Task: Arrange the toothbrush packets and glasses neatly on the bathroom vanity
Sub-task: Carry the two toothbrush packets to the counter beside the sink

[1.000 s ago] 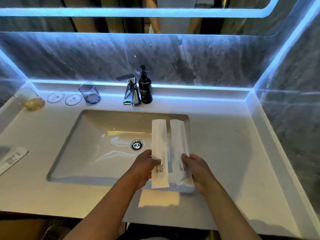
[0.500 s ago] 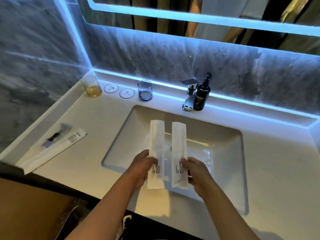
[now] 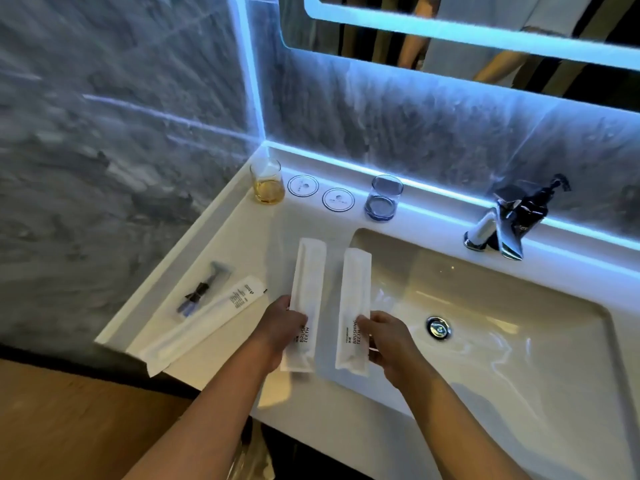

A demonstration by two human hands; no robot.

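Packets carried leftward, left hand (image 3: 282,327) grip holding flat paper packet (image 3: 306,299); right hand (image 3: 388,337) likewise (image 3: 355,306)

grey marble wall (image 3: 121,116), blue-lit mirror (image 3: 485,36)

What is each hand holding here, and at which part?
Each holds one toothbrush packet near its printed lower end: left hand the left packet, right hand the right packet.

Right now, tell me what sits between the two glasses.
Head view: two round white coasters lie between the amber glass and the blue glass.
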